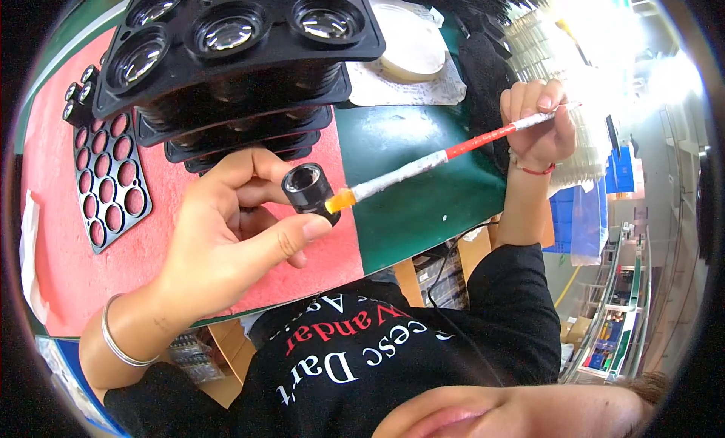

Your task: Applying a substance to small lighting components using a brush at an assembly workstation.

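A black cylindrical lens barrel (308,187) is pinched between the thumb and fingers of my left hand (240,219), its glass end tilted up. My right hand (540,121) grips the far end of a paintbrush (445,157) with a red handle partly wrapped in whitish material. The brush's yellow-orange bristles touch the side of the barrel. Just beyond my left hand rises a stack of black trays (249,98), with large clear lenses sitting in the round wells of the top one.
A flat black plate with round holes (113,174) lies on the pink mat (325,242). Several small black barrels (79,98) stand behind it. A round whitish dish (411,45) rests on paper on the green table (423,226). Stacked clear trays (536,53) stand at the right.
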`<state>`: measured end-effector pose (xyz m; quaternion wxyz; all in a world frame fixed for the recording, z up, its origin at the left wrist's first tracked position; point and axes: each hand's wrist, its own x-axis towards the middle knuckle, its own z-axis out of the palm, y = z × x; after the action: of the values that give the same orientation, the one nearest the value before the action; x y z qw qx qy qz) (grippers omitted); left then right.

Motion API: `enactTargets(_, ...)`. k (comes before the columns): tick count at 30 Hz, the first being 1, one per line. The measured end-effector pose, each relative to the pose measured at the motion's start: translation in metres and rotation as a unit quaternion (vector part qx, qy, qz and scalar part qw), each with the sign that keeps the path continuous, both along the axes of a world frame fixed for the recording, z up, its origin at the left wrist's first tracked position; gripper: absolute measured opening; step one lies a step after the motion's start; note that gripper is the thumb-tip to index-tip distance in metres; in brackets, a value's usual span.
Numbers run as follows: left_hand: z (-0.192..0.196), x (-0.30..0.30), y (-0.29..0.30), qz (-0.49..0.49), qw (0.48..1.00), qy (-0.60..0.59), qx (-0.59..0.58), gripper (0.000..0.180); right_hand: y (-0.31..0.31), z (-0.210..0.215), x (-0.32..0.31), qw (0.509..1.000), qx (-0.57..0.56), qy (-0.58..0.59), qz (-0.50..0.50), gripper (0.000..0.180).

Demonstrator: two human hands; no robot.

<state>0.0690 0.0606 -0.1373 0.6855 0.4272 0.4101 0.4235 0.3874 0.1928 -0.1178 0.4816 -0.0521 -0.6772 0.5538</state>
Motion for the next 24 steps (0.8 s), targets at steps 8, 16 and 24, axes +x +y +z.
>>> enactTargets(8,0.0024,-0.0002,0.0006,-0.008,1.0,0.003,-0.017,0.029,-0.002,0.0014,-0.0032,0.999,0.013,-0.029,-0.015,0.022)
enactTargets(16,0.001,-0.0001,-0.0004,-0.004,1.0,-0.003,-0.02,0.029,-0.0009,0.0029,-0.0048,0.997,0.049,-0.057,-0.013,0.019)
enactTargets(24,-0.0036,0.0026,-0.0013,-0.01,0.999,0.019,0.025,0.033,0.0012,0.0041,-0.001,0.997,0.04,-0.071,0.016,0.017)
